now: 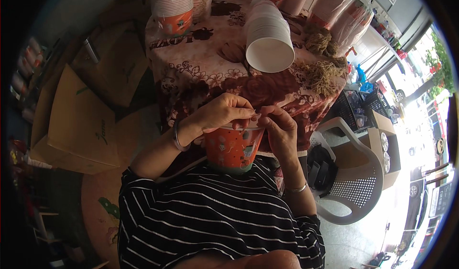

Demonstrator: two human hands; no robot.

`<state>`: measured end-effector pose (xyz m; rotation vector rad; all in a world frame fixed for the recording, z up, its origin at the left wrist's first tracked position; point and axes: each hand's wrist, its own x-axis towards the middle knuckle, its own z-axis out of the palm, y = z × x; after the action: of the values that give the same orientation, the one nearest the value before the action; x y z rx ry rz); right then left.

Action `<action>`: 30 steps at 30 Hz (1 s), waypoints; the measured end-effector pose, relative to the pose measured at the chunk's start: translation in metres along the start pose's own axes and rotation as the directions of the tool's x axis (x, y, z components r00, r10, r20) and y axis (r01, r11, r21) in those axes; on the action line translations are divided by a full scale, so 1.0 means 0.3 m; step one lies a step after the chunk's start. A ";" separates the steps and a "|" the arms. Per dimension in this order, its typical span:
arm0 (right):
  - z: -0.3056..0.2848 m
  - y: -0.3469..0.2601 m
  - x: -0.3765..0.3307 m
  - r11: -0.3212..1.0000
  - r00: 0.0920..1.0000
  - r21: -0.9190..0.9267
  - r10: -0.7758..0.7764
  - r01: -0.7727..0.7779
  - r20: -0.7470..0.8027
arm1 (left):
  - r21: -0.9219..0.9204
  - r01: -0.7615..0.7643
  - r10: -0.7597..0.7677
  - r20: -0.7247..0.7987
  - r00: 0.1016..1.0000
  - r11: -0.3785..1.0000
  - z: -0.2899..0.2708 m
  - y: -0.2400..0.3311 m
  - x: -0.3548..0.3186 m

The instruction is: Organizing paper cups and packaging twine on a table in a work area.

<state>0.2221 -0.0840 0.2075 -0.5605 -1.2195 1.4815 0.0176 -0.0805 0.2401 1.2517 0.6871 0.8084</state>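
Observation:
An orange paper bucket (pixel 228 149) with small printed pictures and a green base stands upright against my lap, by the table's near edge. Over its rim, my left hand (pixel 224 112) is closed in a pinch, the wrist bent inward. My right hand (pixel 281 125) meets it from the other side, thumb and forefinger also pressed together. Between the fingertips is something small and pale, too small to name. The bucket's inside is mostly hidden by my hands. Beyond them, a nested stack of white paper buckets (pixel 270 46) lies on its side, open end toward me.
A flowered cloth covers the table (pixel 210 63). Bundles of tan twine (pixel 321 77) lie at its right edge. An upright bucket stack (pixel 173 10) and several plastic-wrapped stacks stand behind. Cardboard boxes (pixel 79 120) are at left, a white plastic chair (pixel 354 192) at right.

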 end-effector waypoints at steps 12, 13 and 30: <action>0.015 -0.013 0.023 0.979 0.995 -0.192 -0.055 0.070 0.080 | 0.042 0.018 -0.015 -0.062 0.998 0.999 0.020 0.009 0.003; 0.026 -0.022 0.023 0.975 0.994 -0.203 -0.069 0.085 0.085 | 0.053 0.018 -0.015 -0.069 0.997 0.998 0.021 0.009 0.003; 0.037 -0.024 0.005 0.959 0.994 -0.271 -0.101 0.086 -0.042 | 0.012 0.002 -0.002 -0.054 0.999 1.000 0.058 0.020 0.011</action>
<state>0.2154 -0.0878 0.2184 -0.7107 -1.3946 1.2209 0.0329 -0.0865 0.2493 1.2439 0.7376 0.8399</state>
